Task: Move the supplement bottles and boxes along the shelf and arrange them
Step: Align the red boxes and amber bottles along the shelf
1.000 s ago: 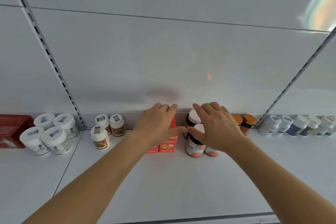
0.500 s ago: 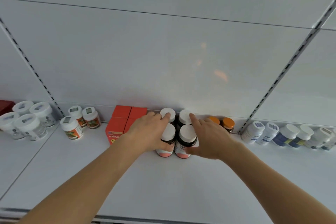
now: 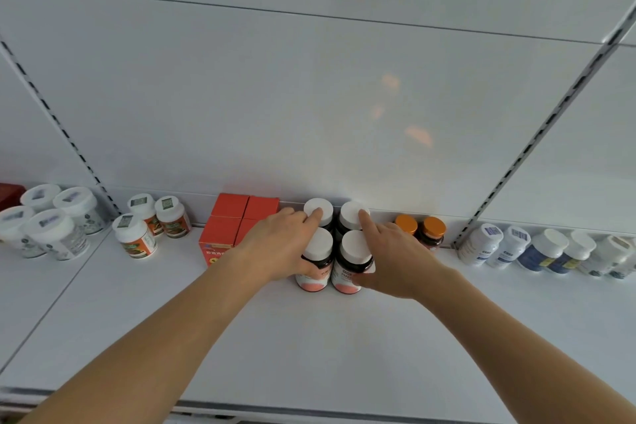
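1. There is just one camera, and it sits on my head.
2. It looks forward and down at the white shelf (image 3: 309,348), from close up.
3. The shelf's back wall (image 3: 309,96) fills the top.

The white shelf (image 3: 309,354) bears red boxes (image 3: 229,224), white-capped bottles (image 3: 318,251) and orange-capped bottles (image 3: 421,231).

Bright, even, diffuse light, shadows faint; pale orange reflections glow on the glossy back panel (image 3: 344,107) toward one o'clock; wide-angle bending splays the slotted uprights (image 3: 537,141) outward; bottles (image 3: 543,249) at three o'clock look soft.
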A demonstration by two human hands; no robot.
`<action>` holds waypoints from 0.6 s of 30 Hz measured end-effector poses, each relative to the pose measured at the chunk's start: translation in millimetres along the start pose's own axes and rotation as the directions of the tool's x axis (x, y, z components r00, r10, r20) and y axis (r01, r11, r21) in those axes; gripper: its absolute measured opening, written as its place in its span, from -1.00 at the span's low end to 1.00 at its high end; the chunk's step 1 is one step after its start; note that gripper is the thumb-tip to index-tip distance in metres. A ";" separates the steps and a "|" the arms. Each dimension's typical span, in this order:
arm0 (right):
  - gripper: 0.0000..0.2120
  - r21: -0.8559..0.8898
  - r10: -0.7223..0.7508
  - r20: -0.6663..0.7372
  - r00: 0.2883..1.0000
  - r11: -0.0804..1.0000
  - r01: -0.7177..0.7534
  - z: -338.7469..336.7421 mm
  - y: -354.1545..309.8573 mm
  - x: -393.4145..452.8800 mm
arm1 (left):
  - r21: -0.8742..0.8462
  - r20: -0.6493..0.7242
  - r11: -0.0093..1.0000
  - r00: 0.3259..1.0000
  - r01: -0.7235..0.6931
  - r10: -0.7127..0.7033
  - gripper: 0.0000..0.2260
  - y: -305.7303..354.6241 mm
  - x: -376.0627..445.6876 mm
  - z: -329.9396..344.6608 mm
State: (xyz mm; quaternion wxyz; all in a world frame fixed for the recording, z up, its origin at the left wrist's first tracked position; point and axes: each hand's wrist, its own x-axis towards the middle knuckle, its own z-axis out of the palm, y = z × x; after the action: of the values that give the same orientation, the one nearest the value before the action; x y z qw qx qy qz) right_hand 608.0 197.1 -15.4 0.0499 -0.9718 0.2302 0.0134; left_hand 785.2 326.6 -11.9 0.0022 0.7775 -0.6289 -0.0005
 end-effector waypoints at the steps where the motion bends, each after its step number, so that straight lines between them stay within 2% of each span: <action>1: 0.04 -0.006 0.002 0.001 1.000 1.000 -0.002 0.0 0.3 -0.6 | 0.002 -0.003 1.000 1.000 0.000 0.000 -0.19 0.0 -0.5 0.3; 4: 0.12 -0.008 0.028 0.011 1.000 1.000 -0.028 -1.3 2.0 -5.2 | -0.043 -0.005 0.999 1.000 0.023 -0.023 -0.17 -1.7 -2.5 -3.5; 7: 0.09 -0.008 0.049 -0.060 0.997 0.999 -0.049 -8.5 8.0 -16.5 | -0.088 -0.051 0.994 0.997 0.061 -0.066 -0.19 -4.1 -1.7 -16.6; 12: -0.13 -0.058 0.100 -0.170 0.980 0.992 -0.112 -24.9 32.4 -37.3 | -0.084 -0.222 0.996 0.975 -0.017 -0.002 -0.38 20.9 12.7 -34.0; 18: -0.45 -0.056 0.204 -0.230 0.951 0.973 -0.222 -22.2 79.8 -53.8 | -0.187 -0.226 0.971 0.968 -0.152 0.108 -0.58 90.2 45.1 -31.8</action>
State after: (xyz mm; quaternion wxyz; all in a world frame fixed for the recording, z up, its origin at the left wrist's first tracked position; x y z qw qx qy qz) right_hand 524.2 147.9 2.1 -0.0173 -0.9377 0.3372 -0.0812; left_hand 706.5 263.7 20.4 0.1492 0.7258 -0.6713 0.0191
